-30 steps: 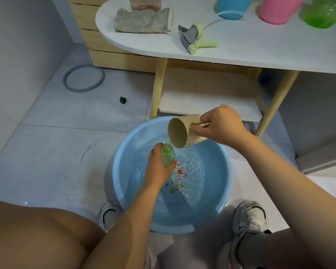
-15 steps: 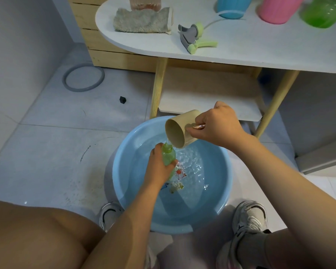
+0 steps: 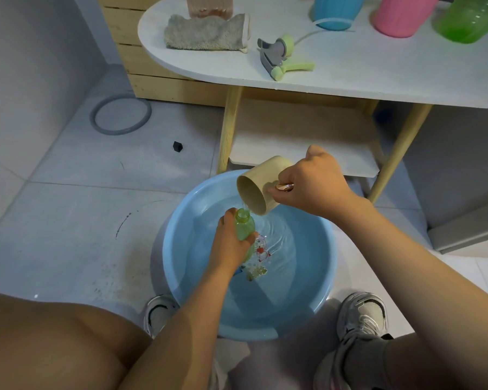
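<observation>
Over the blue basin (image 3: 326,280) on the floor, a beige cup (image 3: 261,190) is tipped above a small green bottle (image 3: 244,228).

The left hand (image 3: 231,246) wraps its fingers round the bottle's body and holds it upright above the water, mouth up. The right hand (image 3: 310,182) grips the cup at its handle side, tilted so its rim sits just above the bottle's mouth, a thin trickle running between them. Behind, the white worktop (image 3: 350,74) carries a grey cloth (image 3: 206,32) and a spray head (image 3: 279,56).

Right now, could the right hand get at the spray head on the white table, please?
Probably not yet: the right hand grips the tilted cup over the bottle. The spray head itself lies uncovered.
</observation>
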{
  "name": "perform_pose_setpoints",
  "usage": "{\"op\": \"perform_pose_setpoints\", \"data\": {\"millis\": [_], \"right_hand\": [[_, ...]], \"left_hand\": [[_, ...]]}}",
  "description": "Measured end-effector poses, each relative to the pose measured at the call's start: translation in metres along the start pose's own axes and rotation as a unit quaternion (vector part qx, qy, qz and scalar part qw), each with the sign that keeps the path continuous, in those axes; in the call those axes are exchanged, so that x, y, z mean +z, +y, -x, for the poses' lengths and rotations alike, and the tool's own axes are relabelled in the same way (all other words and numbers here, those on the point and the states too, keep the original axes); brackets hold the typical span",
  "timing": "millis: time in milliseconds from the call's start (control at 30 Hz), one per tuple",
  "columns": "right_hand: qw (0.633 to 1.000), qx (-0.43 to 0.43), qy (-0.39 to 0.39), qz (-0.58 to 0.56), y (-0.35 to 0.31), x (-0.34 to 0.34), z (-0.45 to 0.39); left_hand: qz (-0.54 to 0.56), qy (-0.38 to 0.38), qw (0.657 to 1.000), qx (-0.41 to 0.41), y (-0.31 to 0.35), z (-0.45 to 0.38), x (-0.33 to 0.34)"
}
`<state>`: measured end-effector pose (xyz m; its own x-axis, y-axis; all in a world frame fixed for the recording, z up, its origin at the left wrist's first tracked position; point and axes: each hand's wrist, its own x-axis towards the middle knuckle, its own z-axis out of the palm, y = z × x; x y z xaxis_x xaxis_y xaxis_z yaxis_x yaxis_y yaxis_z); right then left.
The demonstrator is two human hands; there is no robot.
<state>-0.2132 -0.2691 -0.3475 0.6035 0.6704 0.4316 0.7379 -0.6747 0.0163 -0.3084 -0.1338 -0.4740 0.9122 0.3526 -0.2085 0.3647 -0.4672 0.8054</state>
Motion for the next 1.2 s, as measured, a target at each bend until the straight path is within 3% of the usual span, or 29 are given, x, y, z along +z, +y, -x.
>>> {"op": "perform_pose_setpoints", "data": {"millis": [433,767,833,1000,1200], "right_hand": [[0.998,-0.067,0.003,0.004,0.004,0.015,0.002],[0.994,0.099,-0.032,0.021,0.018,0.082,0.041],[0.991,0.113,-0.069,0.028,0.013,0.095,0.05],[0.931,0.114,-0.339,0.073,0.007,0.114,0.064],[0.896,0.081,-0.416,0.129,0.002,0.129,0.073]], "left_hand": [[-0.002,0.007,1.0,-0.003,-0.002,-0.002,0.001],[0.021,0.035,0.999,-0.017,-0.018,-0.001,-0.002],[0.022,0.051,0.998,-0.024,-0.021,-0.002,-0.004],[0.047,0.093,0.994,-0.035,-0.024,-0.005,-0.011],[0.046,0.143,0.987,-0.055,-0.025,-0.009,-0.015]]}}
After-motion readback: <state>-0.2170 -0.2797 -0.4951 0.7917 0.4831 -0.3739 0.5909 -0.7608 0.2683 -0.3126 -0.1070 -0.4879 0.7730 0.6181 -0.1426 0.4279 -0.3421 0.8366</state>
